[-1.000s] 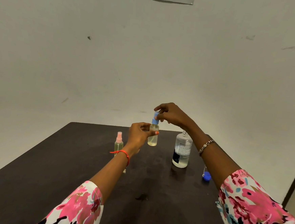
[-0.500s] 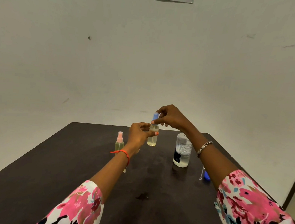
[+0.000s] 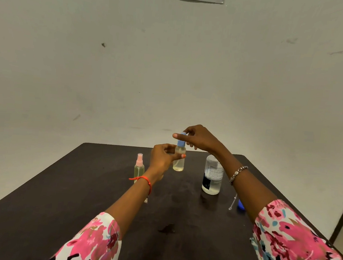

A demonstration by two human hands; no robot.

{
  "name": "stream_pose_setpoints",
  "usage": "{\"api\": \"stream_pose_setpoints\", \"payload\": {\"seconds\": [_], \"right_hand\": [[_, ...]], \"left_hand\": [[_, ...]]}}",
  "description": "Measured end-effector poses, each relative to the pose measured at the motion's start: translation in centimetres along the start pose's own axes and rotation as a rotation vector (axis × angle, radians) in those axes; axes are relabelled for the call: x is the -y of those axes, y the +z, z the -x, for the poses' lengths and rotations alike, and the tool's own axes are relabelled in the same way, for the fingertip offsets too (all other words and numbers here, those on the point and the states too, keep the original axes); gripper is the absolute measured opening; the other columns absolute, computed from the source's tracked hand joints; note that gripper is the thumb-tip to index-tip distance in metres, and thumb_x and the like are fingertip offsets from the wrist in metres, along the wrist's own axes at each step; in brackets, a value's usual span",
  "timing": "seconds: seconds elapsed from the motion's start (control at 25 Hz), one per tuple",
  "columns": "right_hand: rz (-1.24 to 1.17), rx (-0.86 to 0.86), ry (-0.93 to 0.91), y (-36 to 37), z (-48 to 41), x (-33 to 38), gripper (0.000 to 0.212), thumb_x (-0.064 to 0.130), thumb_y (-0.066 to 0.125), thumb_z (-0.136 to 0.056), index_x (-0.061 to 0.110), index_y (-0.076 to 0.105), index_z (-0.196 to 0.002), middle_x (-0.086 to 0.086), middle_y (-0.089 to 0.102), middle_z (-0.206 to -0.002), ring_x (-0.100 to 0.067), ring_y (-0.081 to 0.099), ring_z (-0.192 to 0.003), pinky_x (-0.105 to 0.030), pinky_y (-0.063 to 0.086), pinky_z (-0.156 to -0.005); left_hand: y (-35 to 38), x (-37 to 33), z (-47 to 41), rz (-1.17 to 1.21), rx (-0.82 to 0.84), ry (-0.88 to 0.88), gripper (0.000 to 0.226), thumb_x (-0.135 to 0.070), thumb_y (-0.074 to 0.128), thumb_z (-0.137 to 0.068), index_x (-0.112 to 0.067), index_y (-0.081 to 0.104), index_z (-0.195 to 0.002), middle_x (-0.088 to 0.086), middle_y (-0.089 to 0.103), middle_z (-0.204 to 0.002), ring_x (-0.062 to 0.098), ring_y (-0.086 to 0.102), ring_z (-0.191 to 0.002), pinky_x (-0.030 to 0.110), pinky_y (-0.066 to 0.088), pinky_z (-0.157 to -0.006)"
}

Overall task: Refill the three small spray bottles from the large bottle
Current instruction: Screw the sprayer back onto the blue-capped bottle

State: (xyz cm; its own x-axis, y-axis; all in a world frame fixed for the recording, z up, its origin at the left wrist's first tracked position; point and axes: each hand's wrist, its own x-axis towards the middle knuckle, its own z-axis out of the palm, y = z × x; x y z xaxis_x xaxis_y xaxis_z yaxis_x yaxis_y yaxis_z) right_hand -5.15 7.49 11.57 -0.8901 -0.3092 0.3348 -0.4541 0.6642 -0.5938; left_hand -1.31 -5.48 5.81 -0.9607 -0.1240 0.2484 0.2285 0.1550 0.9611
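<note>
Your left hand (image 3: 163,157) is clamped round the middle of a small spray bottle with a blue head (image 3: 179,158), thumb and fingers pinching its clear body and holding it upright above the dark table (image 3: 79,194), out over the middle toward the far edge. Pale yellowish liquid sits in the lower part of it. Your right hand (image 3: 199,137) is up at the top, fingertips closed on the blue spray head (image 3: 181,140). Nearer you, by the right edge, a loose blue spray head (image 3: 240,205) lies on the table with its thin dip tube (image 3: 232,202) alongside. Further out on that side stands the large bottle (image 3: 212,177), upright, clear liquid low inside, just right of your raised pair. Left of your left wrist stands a small spray bottle with a pink head (image 3: 139,167), upright. Something clear is half hidden under that left forearm; you can't tell what it is.
</note>
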Motion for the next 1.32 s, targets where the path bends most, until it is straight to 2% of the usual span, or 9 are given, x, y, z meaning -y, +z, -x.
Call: {"api": "stream_pose_setpoints", "payload": {"seconds": [0.12, 0.2, 0.32, 0.48, 0.68, 0.88, 1.0, 1.12, 1.32], "right_hand": [[-0.067, 0.048, -0.043, -0.2, -0.1, -0.2, 0.032, 0.015, 0.066, -0.081, 0.005, 0.061, -0.111, -0.015, 0.064, -0.105, -0.019, 0.057, -0.083, -0.020, 0.045, -0.060], [-0.037, 0.020, -0.057, -0.1, 0.0, -0.2, 0.035, 0.012, 0.071, -0.077, 0.001, 0.062, -0.108, -0.015, 0.066, -0.092, -0.020, 0.057, -0.076, -0.022, 0.044, -0.059], [-0.011, -0.039, -0.028, 0.4, 0.0, -0.2, 0.041, 0.030, 0.074, -0.075, -0.002, 0.065, -0.099, -0.008, 0.061, -0.075, -0.015, 0.053, -0.065, -0.022, 0.041, -0.057], [-0.103, 0.037, -0.047, 0.1, 0.3, -0.2, 0.023, 0.014, 0.068, -0.080, -0.003, 0.065, -0.096, -0.015, 0.066, -0.104, -0.014, 0.056, -0.074, -0.018, 0.042, -0.059], [-0.036, -0.085, -0.015, 0.7, 0.2, -0.4, 0.038, 0.027, 0.078, -0.071, -0.009, 0.066, -0.076, -0.023, 0.059, -0.071, -0.018, 0.047, -0.058, -0.023, 0.035, -0.053], [-0.120, 0.056, -0.014, 0.3, 0.5, -0.5, 0.023, 0.014, 0.070, -0.078, -0.004, 0.068, -0.092, -0.019, 0.068, -0.100, -0.016, 0.057, -0.074, -0.021, 0.044, -0.063], [-0.095, -0.031, 0.014, 0.6, 0.7, -0.7, 0.029, 0.020, 0.076, -0.073, -0.007, 0.068, -0.078, -0.019, 0.063, -0.074, -0.017, 0.050, -0.062, -0.021, 0.039, -0.056], [-0.084, -0.129, 0.045, 1.6, 0.8, -0.6, 0.030, 0.023, 0.078, -0.070, 0.003, 0.060, -0.057, -0.009, 0.050, -0.055, -0.014, 0.042, -0.051, -0.019, 0.032, -0.049], [-0.072, -0.207, 0.042, 2.7, 0.7, -1.0, 0.038, 0.025, 0.079, -0.068, -0.002, 0.056, -0.053, -0.006, 0.038, -0.046, -0.012, 0.032, -0.042, -0.018, 0.025, -0.044]], "left_hand": [[0.0, -0.1, 0.0, 0.013, 0.005, -0.001, 0.041, -0.006, 0.074, -0.073, 0.000, 0.061, -0.111, 0.017, 0.065, -0.114, 0.028, 0.062, -0.105, 0.033, 0.050, -0.086], [-0.1, -0.1, 0.0, 0.020, 0.007, 0.003, 0.042, -0.005, 0.074, -0.072, 0.000, 0.061, -0.112, 0.017, 0.066, -0.113, 0.023, 0.062, -0.100, 0.032, 0.050, -0.084], [0.0, -0.2, 0.1, -0.002, -0.002, 0.009, 0.041, -0.007, 0.074, -0.073, -0.001, 0.061, -0.111, 0.016, 0.066, -0.113, 0.020, 0.060, -0.096, 0.031, 0.049, -0.082], [-0.2, -0.1, 0.0, 0.009, -0.011, -0.004, 0.042, -0.007, 0.075, -0.072, 0.000, 0.061, -0.112, 0.017, 0.065, -0.114, 0.028, 0.062, -0.107, 0.031, 0.049, -0.083], [-0.2, 0.0, 0.2, -0.009, -0.007, 0.003, 0.043, -0.007, 0.074, -0.073, -0.001, 0.061, -0.113, 0.015, 0.065, -0.115, 0.026, 0.061, -0.107, 0.027, 0.046, -0.084], [-0.4, 0.1, 0.2, 0.011, -0.006, -0.001, 0.044, -0.006, 0.074, -0.072, 0.000, 0.060, -0.114, 0.018, 0.065, -0.116, 0.029, 0.062, -0.109, 0.028, 0.047, -0.084], [-0.4, 0.2, 0.3, 0.019, 0.001, 0.001, 0.044, -0.004, 0.074, -0.072, 0.001, 0.060, -0.114, 0.018, 0.065, -0.115, 0.029, 0.062, -0.108, 0.027, 0.047, -0.083], [-0.1, 0.3, 0.5, 0.017, -0.014, 0.016, 0.045, -0.004, 0.073, -0.073, 0.000, 0.060, -0.116, 0.017, 0.066, -0.116, 0.028, 0.062, -0.109, 0.026, 0.046, -0.084], [0.0, 0.7, 0.6, -0.008, -0.027, 0.034, 0.044, -0.005, 0.073, -0.073, 0.001, 0.062, -0.115, 0.017, 0.067, -0.113, 0.025, 0.063, -0.104, 0.022, 0.045, -0.081]]}}
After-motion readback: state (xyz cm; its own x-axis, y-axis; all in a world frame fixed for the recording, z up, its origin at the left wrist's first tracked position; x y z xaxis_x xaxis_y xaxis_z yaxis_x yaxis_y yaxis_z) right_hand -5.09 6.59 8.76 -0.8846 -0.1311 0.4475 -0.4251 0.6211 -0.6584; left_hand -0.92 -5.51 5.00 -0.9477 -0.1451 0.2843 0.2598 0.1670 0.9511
